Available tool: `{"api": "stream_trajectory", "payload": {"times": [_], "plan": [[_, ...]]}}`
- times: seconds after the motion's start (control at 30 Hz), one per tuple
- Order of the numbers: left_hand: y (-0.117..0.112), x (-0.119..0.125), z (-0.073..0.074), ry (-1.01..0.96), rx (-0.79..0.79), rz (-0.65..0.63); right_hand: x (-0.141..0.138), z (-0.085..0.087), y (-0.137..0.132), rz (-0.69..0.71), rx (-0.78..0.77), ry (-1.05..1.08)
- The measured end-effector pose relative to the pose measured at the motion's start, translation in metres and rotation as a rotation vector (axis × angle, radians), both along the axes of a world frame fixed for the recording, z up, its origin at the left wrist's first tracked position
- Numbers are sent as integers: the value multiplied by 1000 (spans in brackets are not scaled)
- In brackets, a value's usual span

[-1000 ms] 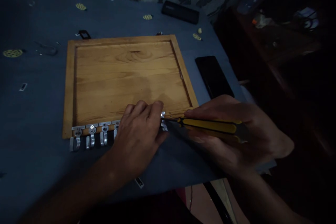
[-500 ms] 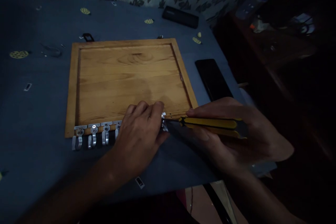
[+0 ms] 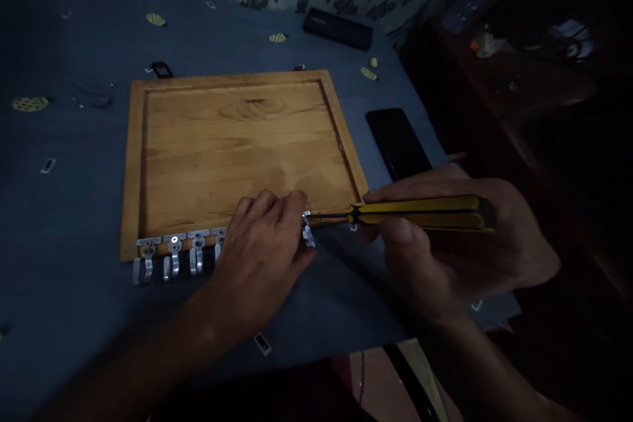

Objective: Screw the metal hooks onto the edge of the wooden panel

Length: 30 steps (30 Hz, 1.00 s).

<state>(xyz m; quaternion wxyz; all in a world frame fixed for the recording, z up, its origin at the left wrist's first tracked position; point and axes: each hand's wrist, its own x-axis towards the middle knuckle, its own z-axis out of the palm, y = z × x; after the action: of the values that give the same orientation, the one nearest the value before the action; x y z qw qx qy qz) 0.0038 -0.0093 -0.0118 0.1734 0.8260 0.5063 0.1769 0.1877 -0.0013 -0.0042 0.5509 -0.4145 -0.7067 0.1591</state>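
A framed wooden board (image 3: 237,145) lies flat on the blue tabletop. Along its near edge runs a row of metal hooks (image 3: 173,252). My left hand (image 3: 262,257) rests on that edge with fingers curled, pressing down on a metal hook (image 3: 307,229) at its fingertips. My right hand (image 3: 455,244) grips a yellow-and-black screwdriver (image 3: 420,212), held almost level. Its dark shaft points left, and the tip meets the hook beside my left fingers.
A black phone (image 3: 398,144) lies right of the board, and a dark case (image 3: 337,29) sits near the patterned wall. Small round yellow pieces (image 3: 30,103) and small hardware bits are scattered on the blue cloth. The table edge runs close in front of me.
My right hand has lifted and drawn rightward, bringing the screwdriver from a slant to nearly level with more of the shaft showing. My left hand has stayed put.
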Motion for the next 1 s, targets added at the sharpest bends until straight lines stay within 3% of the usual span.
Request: {"api": "stream_trajectory", "payload": {"times": [0.1,0.4,0.77,1.0], "plan": [[0,-1,0,-5,7,-5,-4,3,4,-5,77,-34],[0,1,0,-1,19,2,-6,3,7,2,122,-60],[0,1,0,-3,12,2,-5,13,6,83,17,-141],[0,1,0,2,-1,9,-5,10,6,16,57,-138]]}}
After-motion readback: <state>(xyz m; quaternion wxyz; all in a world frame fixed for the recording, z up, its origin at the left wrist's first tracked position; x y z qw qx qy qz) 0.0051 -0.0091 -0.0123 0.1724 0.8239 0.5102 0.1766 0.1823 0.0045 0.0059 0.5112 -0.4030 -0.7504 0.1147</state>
